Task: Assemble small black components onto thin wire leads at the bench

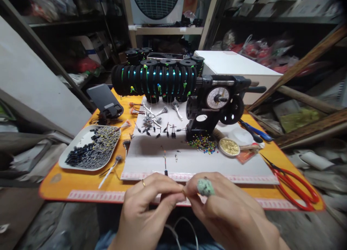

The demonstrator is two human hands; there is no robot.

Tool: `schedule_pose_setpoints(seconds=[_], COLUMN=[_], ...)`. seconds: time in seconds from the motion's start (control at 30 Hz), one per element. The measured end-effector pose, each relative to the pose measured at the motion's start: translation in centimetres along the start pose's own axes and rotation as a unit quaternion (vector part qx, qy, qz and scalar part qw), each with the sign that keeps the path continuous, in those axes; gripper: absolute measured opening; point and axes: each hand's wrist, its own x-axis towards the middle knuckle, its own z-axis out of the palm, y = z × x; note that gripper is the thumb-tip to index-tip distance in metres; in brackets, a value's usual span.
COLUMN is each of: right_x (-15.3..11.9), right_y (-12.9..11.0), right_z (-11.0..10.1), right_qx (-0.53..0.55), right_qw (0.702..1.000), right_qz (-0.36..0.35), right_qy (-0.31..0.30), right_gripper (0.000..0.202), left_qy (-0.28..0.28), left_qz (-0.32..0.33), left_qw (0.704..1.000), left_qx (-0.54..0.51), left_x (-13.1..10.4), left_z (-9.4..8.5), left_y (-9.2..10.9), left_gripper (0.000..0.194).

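My left hand [151,203], with a ring on one finger, is closed in a pinch at the table's front edge. Its fingertips meet those of my right hand [225,206], also pinched. Whatever small thing lies between them is too hidden to name. A green speckled wrap [205,187] covers one right fingertip. Just beyond my hands, a thin stick-like piece with a black end [166,166] lies on the white board [146,166]. Small metal bits [176,158] are beside it. Farther back are several black-ended pieces [167,132] and white-stemmed bundles [151,116].
A white tray [61,161] of black and grey pieces stands left, near a phone stand [104,100]. Behind the board is a geared winder [217,98] with black spools [154,80]. To the right are coloured beads [203,143], a dish [229,154], pliers [257,131] and red-handled scissors [298,188].
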Motion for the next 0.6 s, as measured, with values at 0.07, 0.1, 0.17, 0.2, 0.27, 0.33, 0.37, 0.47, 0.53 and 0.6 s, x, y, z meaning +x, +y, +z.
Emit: schedule_pose_setpoints(seconds=[0.07,0.1,0.17,0.2,0.27,0.33,0.37,0.47,0.53,0.6], right_x=[0.1,0.1,0.2,0.3,0.5,0.8,1.1,1.7,1.9,1.8], right_y=[0.1,0.2,0.1,0.0,-0.3,-0.7,-0.9,-1.3,-1.4,-1.1], right_z=[-0.1,0.0,0.2,0.4,0.7,0.9,1.0,1.3,1.6,1.8], right_qx=[0.015,0.031,0.082,0.108,0.129,0.11,0.098,0.091,0.067,-0.002], right_qw=[1.0,0.999,0.996,0.992,0.983,0.981,0.982,0.982,0.984,0.989], right_qz=[-0.011,-0.01,0.012,0.029,0.071,0.109,0.125,0.151,0.135,0.079], right_qy=[0.008,0.012,0.04,0.065,0.11,0.115,0.1,0.071,0.093,0.127], right_gripper=[0.03,0.03,0.031,0.032,0.034,0.03,0.025,0.014,0.014,0.016], left_qy=[-0.01,-0.018,-0.033,-0.035,-0.025,-0.012,-0.008,0.003,0.015,0.018], left_qz=[-0.024,-0.042,-0.084,-0.107,-0.156,-0.194,-0.207,-0.218,-0.21,-0.199], left_qw=[0.999,0.999,0.995,0.992,0.981,0.965,0.958,0.949,0.954,0.962], left_qx=[-0.022,-0.03,-0.047,-0.062,-0.112,-0.174,-0.199,-0.228,-0.212,-0.185], left_x=[0.1,0.1,0.1,0.1,-0.1,-0.4,-0.6,-1.0,-0.9,-0.7], left_z=[-0.1,-0.2,-0.3,-0.3,-0.3,-0.1,0.0,0.2,0.3,0.2], left_y=[0.2,0.3,0.4,0.4,0.2,-0.3,-0.5,-0.9,-0.8,-0.4], left_gripper=[0.016,0.015,0.013,0.012,0.013,0.014,0.014,0.01,0.01,0.011])
